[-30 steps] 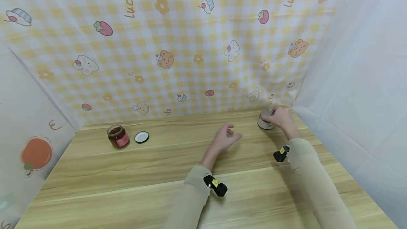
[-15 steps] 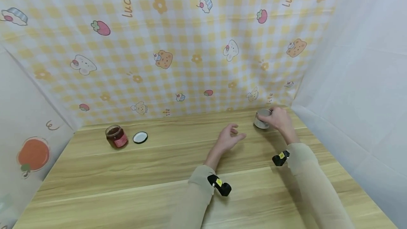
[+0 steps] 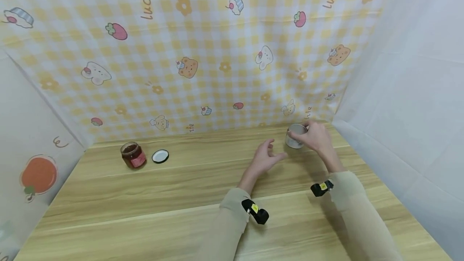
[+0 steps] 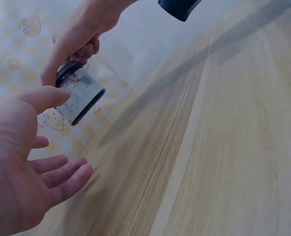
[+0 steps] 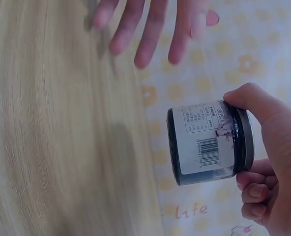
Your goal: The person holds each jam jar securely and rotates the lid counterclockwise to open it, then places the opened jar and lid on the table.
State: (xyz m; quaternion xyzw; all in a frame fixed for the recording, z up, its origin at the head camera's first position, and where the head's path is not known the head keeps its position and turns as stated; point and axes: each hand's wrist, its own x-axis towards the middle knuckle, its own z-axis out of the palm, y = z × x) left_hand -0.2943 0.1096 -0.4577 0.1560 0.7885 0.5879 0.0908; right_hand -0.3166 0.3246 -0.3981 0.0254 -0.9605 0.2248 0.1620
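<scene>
My right hand grips a small glass jar by its lid end, thumb on one side and fingers on the other. In the right wrist view the jar has a dark lid and a white label with a barcode. Close to it on the left is my left hand, fingers spread and loosely bent, holding nothing. The left wrist view has the left thumb overlapping the jar's edge.
An uncapped jar of dark red contents with a pink label stands at the table's back left. Beside it lies a round lid, white inside up. A checked cloth hangs behind the wooden table, and a white sheet on the right.
My right hand has carried the jar a little to the left. The left hand has moved right toward it, its fingers still spread. The uncapped jar and the loose lid stay put.
</scene>
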